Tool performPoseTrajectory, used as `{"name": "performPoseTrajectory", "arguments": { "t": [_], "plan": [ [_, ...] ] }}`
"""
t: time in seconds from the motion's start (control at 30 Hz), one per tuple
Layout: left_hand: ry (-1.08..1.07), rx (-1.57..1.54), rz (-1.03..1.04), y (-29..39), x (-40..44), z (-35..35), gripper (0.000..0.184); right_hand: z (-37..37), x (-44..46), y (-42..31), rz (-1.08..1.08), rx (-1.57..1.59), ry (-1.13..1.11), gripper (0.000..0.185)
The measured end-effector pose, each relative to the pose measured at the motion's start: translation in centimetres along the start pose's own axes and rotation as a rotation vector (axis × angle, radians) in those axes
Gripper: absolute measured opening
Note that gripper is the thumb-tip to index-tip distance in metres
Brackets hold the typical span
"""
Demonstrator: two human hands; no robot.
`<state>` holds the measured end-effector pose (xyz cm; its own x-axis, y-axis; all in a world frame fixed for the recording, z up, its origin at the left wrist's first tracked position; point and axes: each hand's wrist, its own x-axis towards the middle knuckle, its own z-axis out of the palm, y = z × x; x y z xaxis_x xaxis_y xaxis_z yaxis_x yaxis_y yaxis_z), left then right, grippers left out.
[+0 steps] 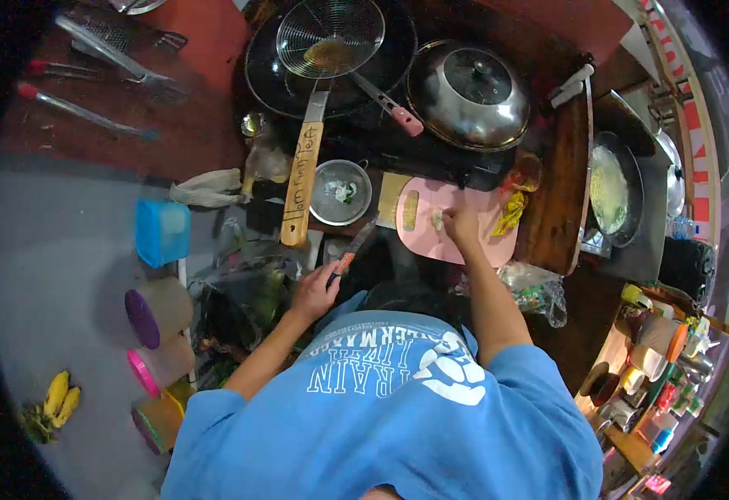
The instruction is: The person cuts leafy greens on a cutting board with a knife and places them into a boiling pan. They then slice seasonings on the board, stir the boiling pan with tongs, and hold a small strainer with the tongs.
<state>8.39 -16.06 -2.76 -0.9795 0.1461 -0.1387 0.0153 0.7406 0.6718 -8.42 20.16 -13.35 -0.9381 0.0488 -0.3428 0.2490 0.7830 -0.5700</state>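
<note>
My left hand is wrapped round the handle of a knife, its blade pointing up and away from me. The tip comes close to a small round metal sieve or bowl with white and green bits inside. My right hand is over a pink cutting board, fingertips pressed together beside small pale pieces. What they pinch, if anything, is too small to make out. A yellow crumpled packet or peel lies at the board's right edge.
Behind the board stand a dark wok with a wire skimmer across it and a lidded metal pan. A long wooden handle juts toward me. A plastic bag hangs at right; a blue container stands left.
</note>
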Motion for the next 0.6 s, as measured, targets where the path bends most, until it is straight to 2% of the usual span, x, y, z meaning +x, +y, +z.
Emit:
{"name": "performPoseTrajectory", "arguments": {
  "t": [0.07, 0.13, 0.33, 0.4, 0.43, 0.57, 0.6],
  "plan": [
    [0.023, -0.055, 0.028, 0.5, 0.6, -0.1, 0.038, 0.3, -0.6, -0.4, 0.001, -0.015, 0.071, 0.023],
    [0.008, -0.049, 0.043, 1.0, 1.3, 0.0, 0.038, 0.3, -1.2, -0.8, -0.154, -0.116, 0.133, 0.021],
    [-0.035, -0.06, 0.122, 1.3, 3.4, 0.9, 0.038, -0.1, -1.9, -0.8, -0.239, -0.129, 0.176, 0.015],
    [-0.065, -0.062, 0.115, 2.2, 4.2, 0.9, 0.039, 0.5, -1.7, -0.1, -0.525, -0.219, 0.293, 0.011],
    [-0.063, -0.065, 0.135, 2.8, 4.5, 0.8, 0.039, 0.5, -1.6, 0.1, -0.499, -0.277, 0.19, 0.012],
    [-0.083, -0.006, 0.149, 4.1, 5.0, 0.7, 0.038, 0.2, -1.7, -0.3, -0.507, -0.246, 0.189, 0.011],
    [-0.089, -0.005, 0.15, 4.2, 5.0, 0.9, 0.038, 0.2, -1.9, -1.0, -0.527, -0.138, 0.234, 0.01]
  ]
}}
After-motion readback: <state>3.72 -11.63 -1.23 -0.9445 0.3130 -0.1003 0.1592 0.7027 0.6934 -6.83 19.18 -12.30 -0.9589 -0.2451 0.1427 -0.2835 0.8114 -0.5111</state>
